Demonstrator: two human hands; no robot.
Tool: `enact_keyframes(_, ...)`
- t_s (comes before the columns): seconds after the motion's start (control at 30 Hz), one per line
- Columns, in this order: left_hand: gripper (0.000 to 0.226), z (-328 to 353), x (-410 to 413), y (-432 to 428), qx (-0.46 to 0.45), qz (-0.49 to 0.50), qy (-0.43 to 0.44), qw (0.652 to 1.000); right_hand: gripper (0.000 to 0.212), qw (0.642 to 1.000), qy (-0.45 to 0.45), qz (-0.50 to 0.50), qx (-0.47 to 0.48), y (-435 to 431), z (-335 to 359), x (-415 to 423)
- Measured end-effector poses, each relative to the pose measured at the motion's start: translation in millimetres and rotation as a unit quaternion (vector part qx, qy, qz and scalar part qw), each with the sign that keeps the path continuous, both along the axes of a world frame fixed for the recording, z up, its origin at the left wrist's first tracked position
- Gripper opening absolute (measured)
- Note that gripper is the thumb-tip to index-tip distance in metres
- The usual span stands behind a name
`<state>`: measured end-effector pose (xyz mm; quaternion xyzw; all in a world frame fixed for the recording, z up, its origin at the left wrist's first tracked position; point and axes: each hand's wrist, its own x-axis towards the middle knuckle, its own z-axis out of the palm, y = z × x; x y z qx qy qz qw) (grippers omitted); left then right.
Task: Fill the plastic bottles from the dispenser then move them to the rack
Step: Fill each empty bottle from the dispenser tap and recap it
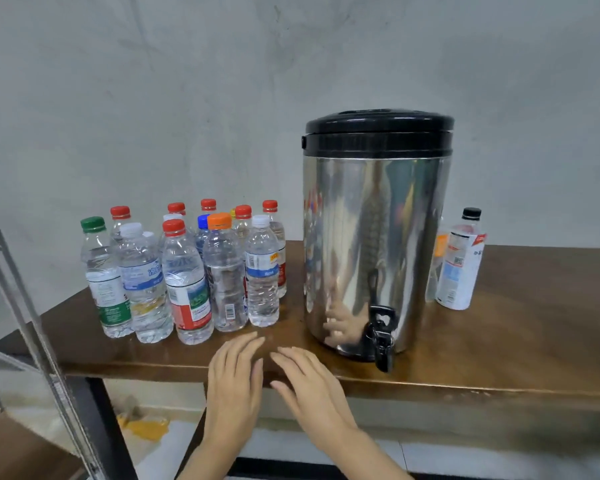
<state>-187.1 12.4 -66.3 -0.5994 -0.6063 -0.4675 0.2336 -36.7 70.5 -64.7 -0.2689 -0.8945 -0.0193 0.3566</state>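
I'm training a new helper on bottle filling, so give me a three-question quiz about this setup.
1. True or false: the left hand and right hand both hold nothing.
2. The black-capped bottle stands: A) left of the dispenser, B) right of it, C) on top of it.
3. What colour is the dispenser's lid?
Key: 1 true; 2 B; 3 black.

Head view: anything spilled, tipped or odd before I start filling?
One thing: a yellow patch on the floor under the table, a spill or a rag, cannot tell. The bottles stand upright, capped.
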Motion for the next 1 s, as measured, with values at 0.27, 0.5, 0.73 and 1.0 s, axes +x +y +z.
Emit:
enact_keyframes(0.27, 0.029, -11, 90, -8, -0.035, -0.131, 0.063, 0.989, 0.027, 0.993, -0.003, -0.042, 0.112, -8, -11, 125)
enact_keyframes(0.5, 0.018, 0, 185, 32, -0.051, -0.234, 0.129, 0.962, 0.029, 0.983, 0.030, -0.156, 0.090, 29, -4, 224)
enact_keyframes(0.73, 0.024, 38, 266, 115, -0.071, -0.197, 0.101, 0.973, 0.031, 0.960, 0.068, -0.269, 0.045, 93, 39, 275)
enact_keyframes(1.0, 0.041, 30, 300, 191, -0.190, -0.103, 0.066, 0.974, 0.063, 0.937, 0.093, -0.320, -0.105, 163, 85, 280)
